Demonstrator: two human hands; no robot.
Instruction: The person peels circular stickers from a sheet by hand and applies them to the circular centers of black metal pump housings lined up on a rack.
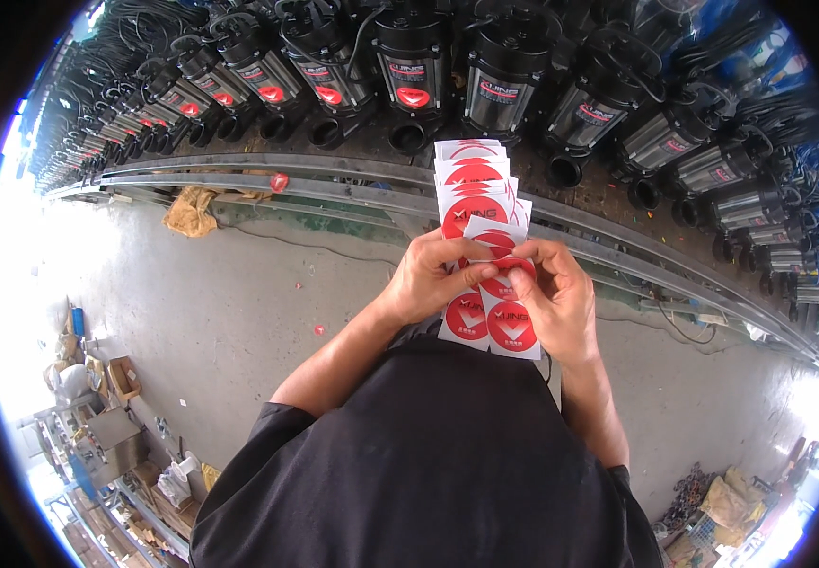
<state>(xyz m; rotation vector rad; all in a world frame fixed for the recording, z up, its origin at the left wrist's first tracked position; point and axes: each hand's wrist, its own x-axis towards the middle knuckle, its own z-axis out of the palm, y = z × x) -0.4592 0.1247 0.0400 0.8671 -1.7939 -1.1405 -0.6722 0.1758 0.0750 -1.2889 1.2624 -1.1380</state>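
The black shirt point(419, 445) fills the bottom middle of the frame, and two bare arms reach out from it. The left hand point(425, 275) and the right hand point(563, 301) meet just right of the middle of the frame. The left thumb and pointing finger are pinched together, and they seem to have the edge of the top sheet point(477, 226). The right thumb and finger are closed on a red round sticker point(520, 269), which looks bent up between the two hands. The fingertips hide part of it, so I cannot tell how much of it is loose.

The step looks like peeling this sticker off its white paper. I think the next move calls for a slow, soft pull with the right hand while the left hand keeps the paper steady, so the sticker does not rip or fold onto itself.

More sticker sheets point(474, 168) spread out in a long pile under and above the hands, with two whole red circles showing at the low end.

Past the hands, a long metal rail point(362, 191) bends across the frame. A crumpled brown bag point(190, 210) is beside it on the left. Farther up, black and silver pumps point(411, 38) stand in a row. Several from the upper middle to the upper left wear red stickers; I see none on those at the right.
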